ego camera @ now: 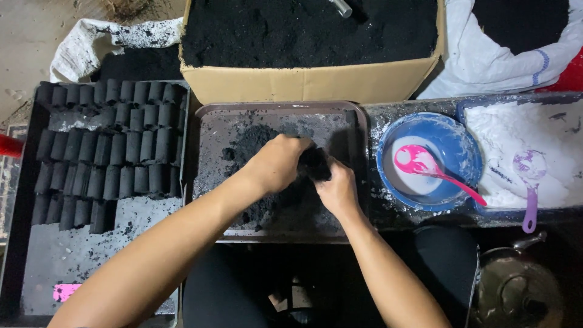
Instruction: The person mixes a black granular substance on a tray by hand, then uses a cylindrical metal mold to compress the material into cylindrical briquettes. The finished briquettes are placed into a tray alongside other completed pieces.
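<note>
Black charcoal lump (pixel 316 164) sits pressed between your left hand (pixel 276 165) and right hand (pixel 337 189) above the dusty brown tray (pixel 209 182); both sets of fingers close on it, so squeeze evenly for a firm cylinder

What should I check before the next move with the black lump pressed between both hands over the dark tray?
1. Left hand on the black powder lump: ok.
2. Right hand on it too: ok.
3. Lump over the dark rectangular tray: ok.
4. Lump fully shaped: cannot tell, hands cover it.
5. Free space below the rows of black cylindrical briquettes: ok.
6. Pink spoon resting in the blue bowl: ok.
</note>
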